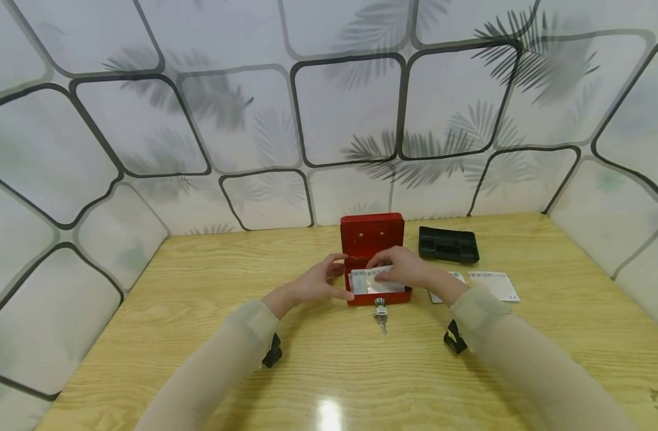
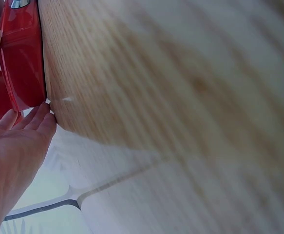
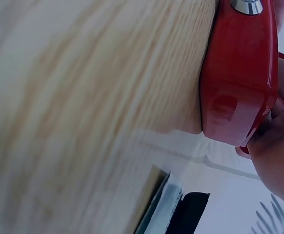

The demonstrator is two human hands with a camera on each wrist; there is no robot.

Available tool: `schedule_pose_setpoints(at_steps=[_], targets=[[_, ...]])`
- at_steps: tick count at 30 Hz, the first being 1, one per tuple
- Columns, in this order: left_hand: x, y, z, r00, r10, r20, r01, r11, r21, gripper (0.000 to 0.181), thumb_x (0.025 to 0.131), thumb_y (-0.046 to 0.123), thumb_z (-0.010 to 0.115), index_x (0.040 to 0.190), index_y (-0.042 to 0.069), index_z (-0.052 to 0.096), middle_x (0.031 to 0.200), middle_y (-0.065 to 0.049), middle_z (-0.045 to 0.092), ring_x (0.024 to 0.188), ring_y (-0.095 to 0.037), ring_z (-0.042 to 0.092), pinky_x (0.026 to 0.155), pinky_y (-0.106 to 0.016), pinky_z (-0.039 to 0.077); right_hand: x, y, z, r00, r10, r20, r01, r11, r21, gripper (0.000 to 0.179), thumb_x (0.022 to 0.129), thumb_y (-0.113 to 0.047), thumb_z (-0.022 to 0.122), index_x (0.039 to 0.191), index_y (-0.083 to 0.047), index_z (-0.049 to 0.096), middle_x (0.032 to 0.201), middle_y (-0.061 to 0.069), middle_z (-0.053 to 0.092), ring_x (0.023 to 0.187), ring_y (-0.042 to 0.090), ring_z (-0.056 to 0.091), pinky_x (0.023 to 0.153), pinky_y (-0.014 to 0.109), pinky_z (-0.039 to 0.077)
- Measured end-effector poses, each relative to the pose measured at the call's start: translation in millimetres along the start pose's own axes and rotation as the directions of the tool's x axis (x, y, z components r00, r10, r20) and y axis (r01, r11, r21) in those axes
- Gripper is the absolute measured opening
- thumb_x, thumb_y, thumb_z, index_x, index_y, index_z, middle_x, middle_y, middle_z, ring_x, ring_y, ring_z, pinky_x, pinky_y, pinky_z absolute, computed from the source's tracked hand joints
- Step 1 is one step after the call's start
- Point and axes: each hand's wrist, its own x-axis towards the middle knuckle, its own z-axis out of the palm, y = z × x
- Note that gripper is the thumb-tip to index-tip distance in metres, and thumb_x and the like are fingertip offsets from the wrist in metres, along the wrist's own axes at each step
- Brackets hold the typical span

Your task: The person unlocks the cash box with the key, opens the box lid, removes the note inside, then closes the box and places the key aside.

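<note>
A red metal cash box (image 1: 378, 299) sits on the wooden table with its lid (image 1: 372, 234) raised at the back. Several printed paper sheets (image 1: 362, 283) lie inside it. Keys (image 1: 381, 320) hang from the lock on its front. My left hand (image 1: 320, 280) spans the box's left end, thumb at the front corner; in the left wrist view its fairly straight fingers (image 2: 43, 119) reach the side wall. Over the right wall comes my right hand (image 1: 406, 267), pinching a sheet with the thumb on its face and the index finger bent at its far edge. Other fingertips are hidden.
A black compartment tray (image 1: 448, 244) lies behind and right of the box. In front of it are a white printed sheet (image 1: 494, 286) and another paper (image 1: 435, 297) partly under my right forearm. A patterned cloth wall (image 1: 350, 114) closes off the table's back and sides.
</note>
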Motion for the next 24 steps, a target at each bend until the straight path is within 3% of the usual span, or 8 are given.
schedule_pose_setpoints(at_steps=[8, 16, 24], targets=[[0.2, -1.0, -1.3, 1.0, -0.018, -0.006, 0.018, 1.0, 0.014, 0.083, 0.084, 0.015, 0.078, 0.149, 0.013, 0.027, 0.149, -0.015, 0.038, 0.139, -0.029, 0.034, 0.113, -0.043, 0.026, -2.4, 1.7, -0.9, 0.996, -0.058, -0.064, 0.063, 0.994, 0.091, 0.02, 0.093, -0.007, 0.065, 0.113, -0.004, 0.069, 0.11, 0.007, 0.068, 0.101, 0.026, 0.062, 0.087, 0.044, 0.052], [0.5, -1.1, -0.8, 1.0, -0.008, -0.015, 0.008, 1.0, 0.008, 0.084, 0.084, 0.014, 0.079, 0.149, 0.01, 0.027, 0.149, -0.017, 0.038, 0.138, -0.03, 0.034, 0.113, -0.044, 0.026, -4.7, 1.7, -12.0, 0.981, 0.005, -0.196, 0.026, 0.988, 0.155, 0.021, 0.095, -0.012, 0.064, 0.115, -0.006, 0.069, 0.111, 0.01, 0.067, 0.106, 0.03, 0.061, 0.085, 0.046, 0.052], [0.7, -2.4, -0.4, 1.0, -0.018, -0.015, 0.018, 1.0, 0.001, 0.085, 0.083, 0.015, 0.079, 0.15, 0.01, 0.027, 0.149, -0.016, 0.038, 0.138, -0.029, 0.034, 0.113, -0.042, 0.026, -18.1, -4.9, -30.2, 0.969, -0.001, -0.246, 0.051, 0.979, 0.196, 0.023, 0.094, -0.012, 0.066, 0.115, -0.005, 0.069, 0.115, 0.013, 0.066, 0.106, 0.029, 0.062, 0.084, 0.044, 0.052]])
